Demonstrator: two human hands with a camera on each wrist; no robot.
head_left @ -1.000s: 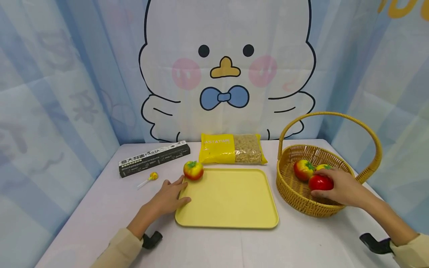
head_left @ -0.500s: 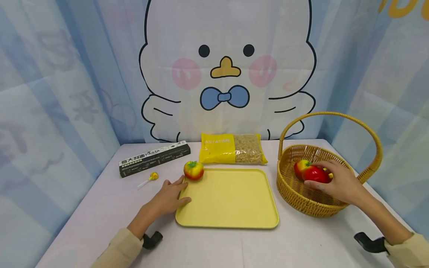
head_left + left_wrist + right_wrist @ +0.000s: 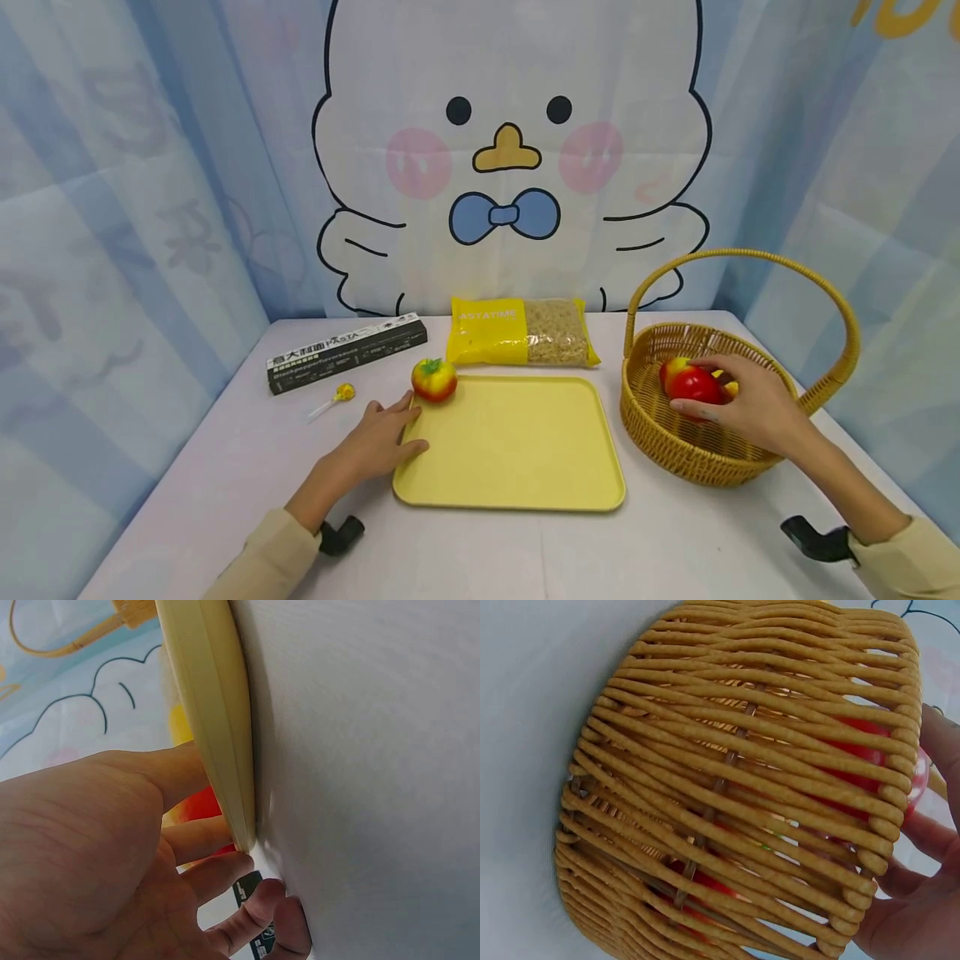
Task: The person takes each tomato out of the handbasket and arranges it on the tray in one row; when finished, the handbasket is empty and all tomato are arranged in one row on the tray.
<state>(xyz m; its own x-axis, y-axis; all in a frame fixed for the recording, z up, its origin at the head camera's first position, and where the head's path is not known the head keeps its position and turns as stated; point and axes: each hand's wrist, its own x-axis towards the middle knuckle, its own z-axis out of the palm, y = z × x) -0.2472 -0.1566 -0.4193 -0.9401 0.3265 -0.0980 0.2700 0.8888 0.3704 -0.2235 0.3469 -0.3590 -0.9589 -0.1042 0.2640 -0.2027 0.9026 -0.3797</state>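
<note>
Red fruit (image 3: 694, 388) is in the right hand (image 3: 759, 405), within the rim of the wicker basket (image 3: 667, 452). This grip is closed around it, with the thumb on the near side. Just behind it one yellow-red fruit (image 3: 672, 369) shows only partly. The left hand (image 3: 372, 443) keeps no hold: its grip is loosely spread, touching the left edge of the yellow tray (image 3: 517, 442), which lies on the tabletop (image 3: 487, 554).
</note>
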